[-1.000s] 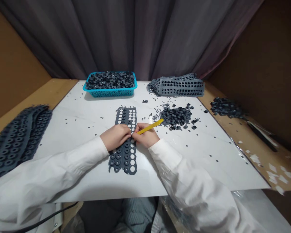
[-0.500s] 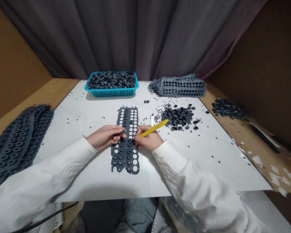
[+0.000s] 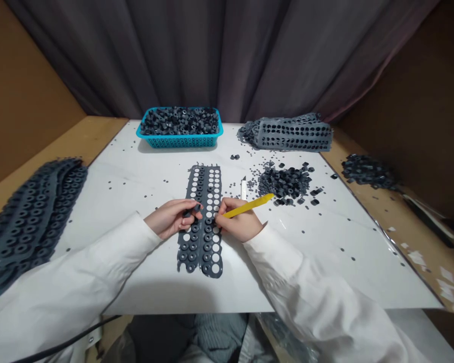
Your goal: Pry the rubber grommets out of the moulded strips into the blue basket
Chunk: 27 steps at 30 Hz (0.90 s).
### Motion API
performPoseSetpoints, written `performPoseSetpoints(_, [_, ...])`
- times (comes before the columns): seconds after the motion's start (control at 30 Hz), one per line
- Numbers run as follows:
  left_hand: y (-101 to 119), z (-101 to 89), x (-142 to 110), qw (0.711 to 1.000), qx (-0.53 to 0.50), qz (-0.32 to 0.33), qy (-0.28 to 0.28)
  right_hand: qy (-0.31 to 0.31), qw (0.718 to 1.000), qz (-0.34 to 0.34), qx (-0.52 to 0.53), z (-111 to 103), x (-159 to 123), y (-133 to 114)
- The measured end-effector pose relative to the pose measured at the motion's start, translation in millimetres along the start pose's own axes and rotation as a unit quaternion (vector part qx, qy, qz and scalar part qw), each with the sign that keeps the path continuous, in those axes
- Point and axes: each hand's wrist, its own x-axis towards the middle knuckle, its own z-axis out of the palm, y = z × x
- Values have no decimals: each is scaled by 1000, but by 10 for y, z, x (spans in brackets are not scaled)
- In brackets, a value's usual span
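A dark grey moulded rubber sheet [image 3: 204, 242] lies lengthwise on the white tabletop. Some of its round places hold ring-shaped parts, and others are open holes with white showing through. Over its left edge, my left hand [image 3: 174, 218] is closed, pinching a small dark rubber piece [image 3: 197, 207]. My right hand [image 3: 242, 222] is closed round a slim yellow-handled tool [image 3: 249, 205], held like a pen at the sheet's right edge. The working tip of that tool is hidden by the fingers, so its kind does not show.
A blue basket [image 3: 179, 142] full of small rubber rings stands at the back. Punched sheets [image 3: 295, 135] are stacked behind a heap of dark pieces [image 3: 285, 181]. A white-handled knife [image 3: 243, 189] lies near my right hand. More ringed sheets [image 3: 30, 217] lie at the left.
The whole view has shifted slightly, so the table's things appear further right. Both hands stay at the sheet with the same holds.
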Motion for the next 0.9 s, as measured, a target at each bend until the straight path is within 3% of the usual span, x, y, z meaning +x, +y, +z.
performPoseSetpoints(0.23, [23,-26,-30,998,-27,46,-19,5,999,-38,-22,-2,-12,9])
performPoseSetpoints(0.3, [18,-14,-41,997,34,68,-10,8,998,-49,-36,1,-13,9])
performPoseSetpoints(0.37, [11,16,-58,980,166,110,-9,10,997,-60,-49,5,-15,11])
performPoseSetpoints(0.43, [11,59,-69,920,344,189,-14,10,996,-63,-56,7,-17,13])
performPoseSetpoints(0.5, [22,108,-60,823,500,271,-22,7,997,-59,-57,5,-18,14])
performPoseSetpoints(0.57, [41,153,-30,737,601,307,-41,5,997,-52,-56,1,-16,17])
performPoseSetpoints(0.7, [71,226,28,638,707,292,-86,4,997,-46,-58,-2,-7,37])
performPoseSetpoints(0.9, [-29,238,7,479,811,327,-83,32,993,-77,-81,35,-24,31])
